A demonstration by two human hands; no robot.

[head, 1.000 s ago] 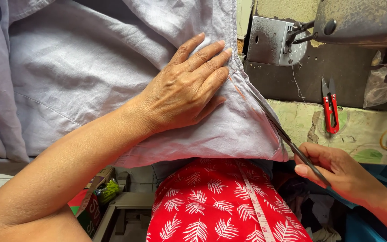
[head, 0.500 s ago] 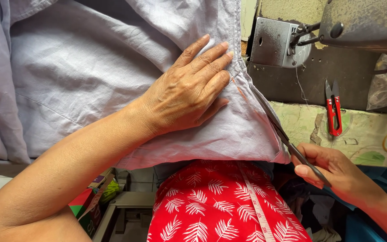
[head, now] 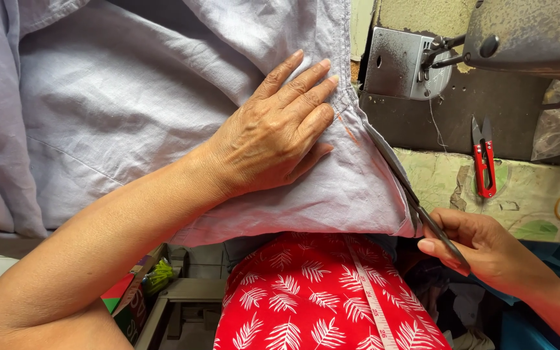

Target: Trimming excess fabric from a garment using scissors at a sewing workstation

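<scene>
Presently the left hand (head: 273, 133) lies flat on one lavender-grey garment (head: 131, 110), fingers spread and straight, gripping nothing, its fingertips at the stitched hem along the cloth's right edge. That edge runs diagonally down to the near edge of the sewing table (head: 526, 194), where the cloth's corner hangs over. The right hand (head: 487, 249) sits just off that corner, fingers curled loosely round the handles of one pair of dark scissors (head: 422, 210); the blades lie along the hem, touching it, and how far they are parted cannot be told. One pair of red thread snips (head: 484, 162) lies on the table's right side, well apart from both hands. One sewing machine (head: 487, 45) occupies the far right corner. Open tabletop remains between hem and snips. A red leaf-print skirt (head: 312, 298) with one tape measure (head: 371, 298) shows below the near edge.
</scene>
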